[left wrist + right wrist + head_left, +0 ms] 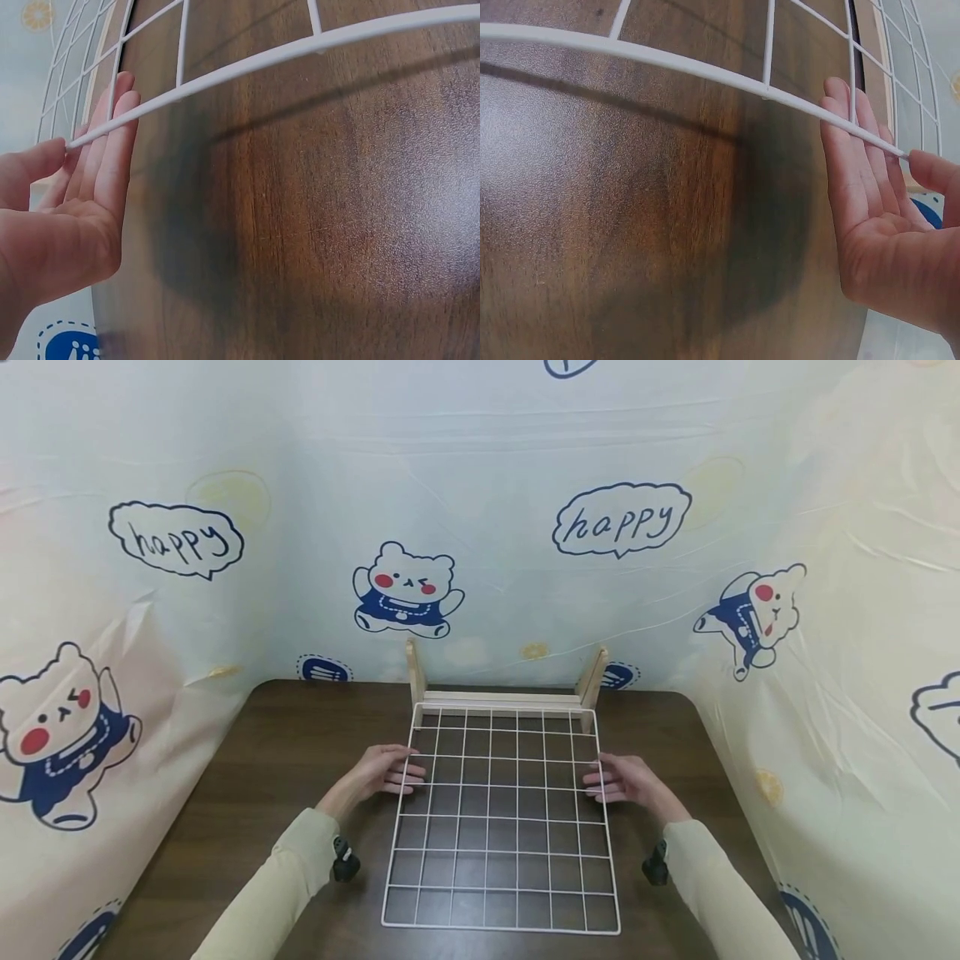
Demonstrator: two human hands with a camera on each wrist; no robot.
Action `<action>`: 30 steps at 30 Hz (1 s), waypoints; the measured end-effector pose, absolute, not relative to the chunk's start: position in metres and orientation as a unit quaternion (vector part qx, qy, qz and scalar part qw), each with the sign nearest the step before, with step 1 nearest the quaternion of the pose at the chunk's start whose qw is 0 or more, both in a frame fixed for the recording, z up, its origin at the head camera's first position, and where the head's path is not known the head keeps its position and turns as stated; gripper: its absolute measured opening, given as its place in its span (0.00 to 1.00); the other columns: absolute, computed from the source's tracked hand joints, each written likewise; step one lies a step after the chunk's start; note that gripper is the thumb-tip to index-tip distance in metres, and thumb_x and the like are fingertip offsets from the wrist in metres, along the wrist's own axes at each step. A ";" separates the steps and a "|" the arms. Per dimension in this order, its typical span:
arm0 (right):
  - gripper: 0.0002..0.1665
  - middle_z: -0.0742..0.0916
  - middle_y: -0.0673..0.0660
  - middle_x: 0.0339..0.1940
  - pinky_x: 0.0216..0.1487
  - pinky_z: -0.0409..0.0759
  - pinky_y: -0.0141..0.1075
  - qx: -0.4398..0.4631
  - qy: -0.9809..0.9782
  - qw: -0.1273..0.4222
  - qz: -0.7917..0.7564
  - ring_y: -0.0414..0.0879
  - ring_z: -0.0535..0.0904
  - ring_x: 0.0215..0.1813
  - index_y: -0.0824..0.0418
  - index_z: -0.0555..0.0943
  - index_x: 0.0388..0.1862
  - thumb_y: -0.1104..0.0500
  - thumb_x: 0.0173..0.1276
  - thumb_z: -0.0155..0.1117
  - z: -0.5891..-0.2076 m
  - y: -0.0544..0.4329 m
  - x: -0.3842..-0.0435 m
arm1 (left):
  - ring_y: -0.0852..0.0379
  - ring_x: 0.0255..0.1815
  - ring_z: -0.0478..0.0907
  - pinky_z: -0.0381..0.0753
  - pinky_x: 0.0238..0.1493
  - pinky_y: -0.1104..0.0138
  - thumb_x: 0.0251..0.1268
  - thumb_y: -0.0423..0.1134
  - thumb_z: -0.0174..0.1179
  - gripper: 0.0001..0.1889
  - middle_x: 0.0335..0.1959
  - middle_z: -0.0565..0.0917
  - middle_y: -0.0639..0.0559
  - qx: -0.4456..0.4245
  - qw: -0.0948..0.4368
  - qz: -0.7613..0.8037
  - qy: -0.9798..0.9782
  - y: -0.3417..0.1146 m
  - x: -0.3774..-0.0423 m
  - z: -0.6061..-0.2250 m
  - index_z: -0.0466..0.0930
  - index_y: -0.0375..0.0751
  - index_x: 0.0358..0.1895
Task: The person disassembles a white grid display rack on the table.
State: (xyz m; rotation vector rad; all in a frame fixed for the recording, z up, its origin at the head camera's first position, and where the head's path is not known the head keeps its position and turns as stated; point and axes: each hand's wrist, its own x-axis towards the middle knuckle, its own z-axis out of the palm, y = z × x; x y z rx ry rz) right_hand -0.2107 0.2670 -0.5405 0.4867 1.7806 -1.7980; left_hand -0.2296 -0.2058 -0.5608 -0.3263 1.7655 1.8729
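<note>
A white wire grid panel [487,817] lies level in front of me, with its shadow on the wood below in both wrist views. My left hand [378,770] pinches its left side wire, the thumb on the wire and the straight fingers reaching underneath. On the opposite side my right hand [630,779] grips the right side wire in the same way. The far edge of the panel meets a pale wooden stand, whose crossbar [502,700] runs between a left upright [415,672] and a right upright [592,675].
The dark brown wooden table [247,777] has rounded far corners. A pale cloth with printed bears and "happy" bubbles hangs behind it and along both sides, close to the table edges. A dark wrist strap [346,860] sits on the left sleeve, another [656,863] on the right.
</note>
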 end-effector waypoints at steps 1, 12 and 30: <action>0.28 0.86 0.68 0.44 0.43 0.84 0.49 0.181 0.665 0.280 -0.668 0.59 0.86 0.41 0.75 0.67 0.64 0.52 0.79 0.44 -0.541 0.266 -0.210 | 0.42 0.37 0.86 0.85 0.38 0.52 0.76 0.36 0.47 0.19 0.39 0.85 0.33 -0.119 0.271 0.695 0.656 -0.207 -0.229 -0.561 0.69 0.27 0.62; 0.28 0.86 0.68 0.43 0.43 0.84 0.47 0.197 0.670 0.294 -0.653 0.57 0.86 0.40 0.75 0.69 0.62 0.52 0.80 0.43 -0.547 0.263 -0.210 | 0.42 0.37 0.86 0.85 0.39 0.52 0.76 0.38 0.46 0.19 0.38 0.85 0.34 -0.126 0.293 0.687 0.654 -0.208 -0.226 -0.566 0.70 0.25 0.59; 0.27 0.85 0.70 0.46 0.45 0.83 0.50 0.207 0.671 0.307 -0.643 0.58 0.86 0.40 0.74 0.69 0.61 0.51 0.80 0.42 -0.556 0.265 -0.206 | 0.41 0.39 0.85 0.85 0.39 0.52 0.76 0.38 0.46 0.19 0.39 0.85 0.35 -0.125 0.299 0.681 0.657 -0.204 -0.217 -0.579 0.71 0.26 0.58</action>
